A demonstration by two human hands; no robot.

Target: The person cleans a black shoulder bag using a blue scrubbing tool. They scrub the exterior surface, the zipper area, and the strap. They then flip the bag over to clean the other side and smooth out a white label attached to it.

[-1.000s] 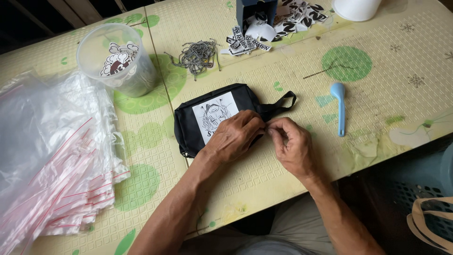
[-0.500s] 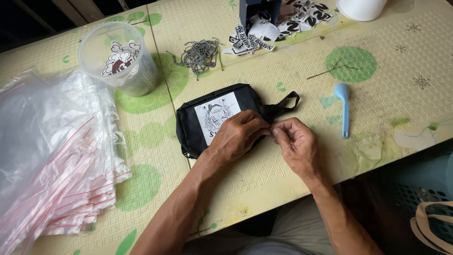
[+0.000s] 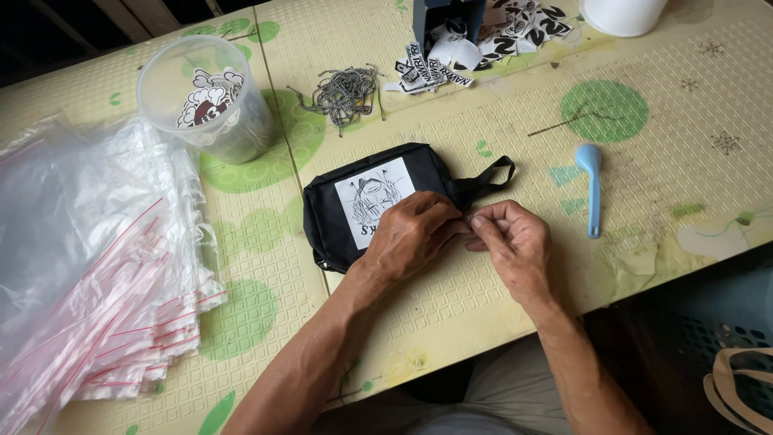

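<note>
Pouch: black fabric pouch [image 3: 338, 221] lies flat on the bench [image 3: 684, 105], partly under the left hand; white printed patch [image 3: 372, 203] faces up, wrist loop [image 3: 488, 176] sticks out just beyond the fingertips.
Left hand: left hand [image 3: 409, 238] rests palm-down on pouch's near end, fingers curled narrow, tips pinched at the pouch edge.
Right hand: right hand [image 3: 515, 242] just beside it, thumb and forefinger pinched tight, tips touching the left's. What sits in the pinch is too small to tell; poss. a zip pull or cord end.
Step in hand (judgement): fine two-handed fiddling at the pouch's loop-side end. Doing it well: keep left palm weight on the fabric so it can't slide, work w/ fingertips only, hold the small part close to the cloth, keep loop clear of the pinch.
Materials: pouch = soft woven cloth, matte, slumps; patch smooth, flat.
Bench cover: pale yellow plastic sheet w/ embossed grid, green dots; likely gives some grip.
Left of hands: thick stack of clear zip bags [image 3: 88, 274], red seal strips, glossy, slippery.
Beyond hands: clear plastic tub [image 3: 211, 109] w/ printed stickers inside; tangle of thin grey cords [image 3: 342, 87]; heap of black-and-white stickers [image 3: 483, 36].
Right of hands: small light-blue plastic spoon [image 3: 592, 185], well apart.
</note>
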